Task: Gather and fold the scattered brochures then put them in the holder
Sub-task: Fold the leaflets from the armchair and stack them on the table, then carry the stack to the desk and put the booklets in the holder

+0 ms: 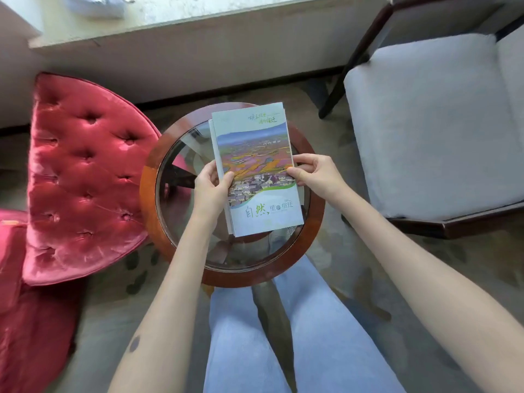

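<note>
Left hand (pixel 211 185), right hand (pixel 313 174) pinch brochure stack (pixel 255 168), count unclear, over one round table (pixel 147 177)

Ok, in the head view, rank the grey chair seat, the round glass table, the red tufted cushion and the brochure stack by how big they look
1. Grey chair seat and red tufted cushion: look alike in size, so unranked.
2. Round glass table.
3. Brochure stack, though held nearer the camera, so it looks bigger than it is.

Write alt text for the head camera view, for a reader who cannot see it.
Two bare hands, left hand and right hand, hold a stack of brochures by its side edges over a round glass-topped table. A red tufted cushion lies to the left, a grey upholstered chair stands to the right.
</note>
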Action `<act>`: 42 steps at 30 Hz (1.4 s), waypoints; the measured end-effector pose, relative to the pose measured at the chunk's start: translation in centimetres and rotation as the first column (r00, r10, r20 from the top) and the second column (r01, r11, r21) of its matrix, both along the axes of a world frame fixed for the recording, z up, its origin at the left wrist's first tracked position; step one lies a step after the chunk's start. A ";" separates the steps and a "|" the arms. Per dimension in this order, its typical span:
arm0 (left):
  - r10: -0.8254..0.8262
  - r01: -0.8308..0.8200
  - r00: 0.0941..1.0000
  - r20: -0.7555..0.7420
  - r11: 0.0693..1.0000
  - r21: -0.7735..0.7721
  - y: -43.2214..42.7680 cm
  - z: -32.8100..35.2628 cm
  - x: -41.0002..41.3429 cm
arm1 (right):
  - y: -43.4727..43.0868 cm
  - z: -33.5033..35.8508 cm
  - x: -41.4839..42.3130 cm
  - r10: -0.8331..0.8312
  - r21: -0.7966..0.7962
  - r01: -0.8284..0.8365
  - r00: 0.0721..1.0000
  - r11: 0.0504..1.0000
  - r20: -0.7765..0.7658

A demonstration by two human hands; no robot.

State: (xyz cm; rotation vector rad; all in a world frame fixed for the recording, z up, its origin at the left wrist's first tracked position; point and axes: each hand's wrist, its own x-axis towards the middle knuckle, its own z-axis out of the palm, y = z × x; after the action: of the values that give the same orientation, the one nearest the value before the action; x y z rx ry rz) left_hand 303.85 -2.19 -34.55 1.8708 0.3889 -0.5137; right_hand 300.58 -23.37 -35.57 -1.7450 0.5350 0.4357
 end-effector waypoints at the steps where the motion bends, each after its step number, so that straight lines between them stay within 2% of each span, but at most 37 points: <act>1: -0.010 0.011 1.000 0.018 1.000 -0.010 -0.1 0.9 0.1 | 0.0 1.0 -0.1 -0.013 -0.002 0.013 1.000 1.000 0.006; 8: -0.155 0.175 0.975 0.156 0.978 -0.118 -1.2 8.0 3.7 | -0.3 9.6 -0.3 -0.164 -0.025 0.168 0.979 0.985 0.124; 12: -0.233 0.279 0.936 0.263 0.947 -0.156 -2.6 13.7 4.3 | -0.7 15.4 -1.6 -0.280 -0.030 0.294 0.933 0.955 0.225; 21: -0.439 0.575 0.795 0.418 0.763 -0.293 -7.8 24.2 1.3 | -3.3 26.0 -9.1 -0.498 -0.053 0.566 0.763 0.823 0.412; 28: -0.591 0.752 0.657 0.468 0.554 -0.357 -16.1 29.2 -4.8 | -7.8 30.6 -19.1 -0.637 -0.047 0.764 0.568 0.643 0.521; 31: -0.636 0.825 0.556 0.535 0.498 -0.266 -20.8 30.9 -8.9 | -10.7 31.9 -24.3 -0.675 -0.052 0.820 0.503 0.570 0.540; 33: -0.664 0.861 0.503 0.553 0.437 -0.259 -24.3 31.6 -12.2 | -13.0 32.6 -28.2 -0.711 -0.040 0.856 0.453 0.516 0.537; 37: -0.722 0.897 0.441 0.533 0.333 -0.291 -32.1 32.0 -18.5 | -18.3 32.9 -35.6 -0.761 -0.037 0.906 0.376 0.422 0.528; 42: -0.773 0.919 0.384 0.506 0.265 -0.292 -42.8 31.6 -26.9 | -26.5 32.9 -44.7 -0.783 -0.072 0.942 0.314 0.328 0.538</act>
State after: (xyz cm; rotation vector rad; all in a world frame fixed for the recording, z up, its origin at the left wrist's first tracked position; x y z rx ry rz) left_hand 276.97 -45.02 -2.93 1.3816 -1.0154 -0.9631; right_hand 255.92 -49.92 -2.68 -1.5093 1.2328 -0.9213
